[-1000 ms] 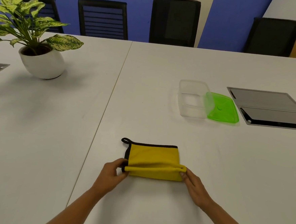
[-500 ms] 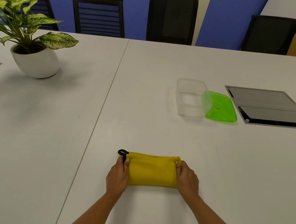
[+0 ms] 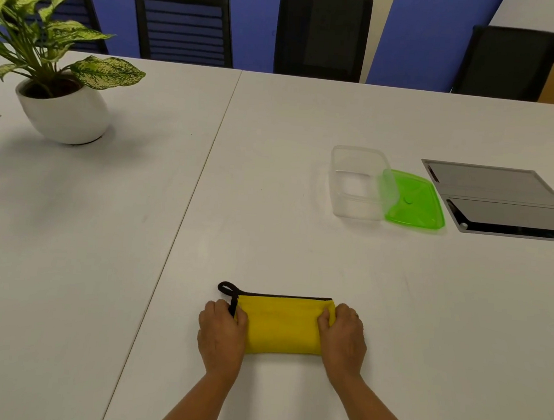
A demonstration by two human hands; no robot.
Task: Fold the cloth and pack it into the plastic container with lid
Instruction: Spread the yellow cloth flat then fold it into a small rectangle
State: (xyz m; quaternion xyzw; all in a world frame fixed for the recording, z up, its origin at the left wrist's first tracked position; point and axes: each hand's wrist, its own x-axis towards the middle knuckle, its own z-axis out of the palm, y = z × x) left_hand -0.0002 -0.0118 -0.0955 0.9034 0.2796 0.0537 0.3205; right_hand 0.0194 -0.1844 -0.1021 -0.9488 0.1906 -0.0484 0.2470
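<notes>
– Folded over since a second ago; cloth (image 3: 282,328) now a narrow band on the table (image 3: 298,260).
– Gripped at each end by left hand (image 3: 221,332) and right hand (image 3: 342,339), fingers curled. Not yet packed; container (image 3: 358,182) open, lid (image 3: 415,203) just beside.

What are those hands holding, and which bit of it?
The folded yellow cloth, lying on the table. The left hand grips its left end, by the black loop; the right hand grips its right end.
</notes>
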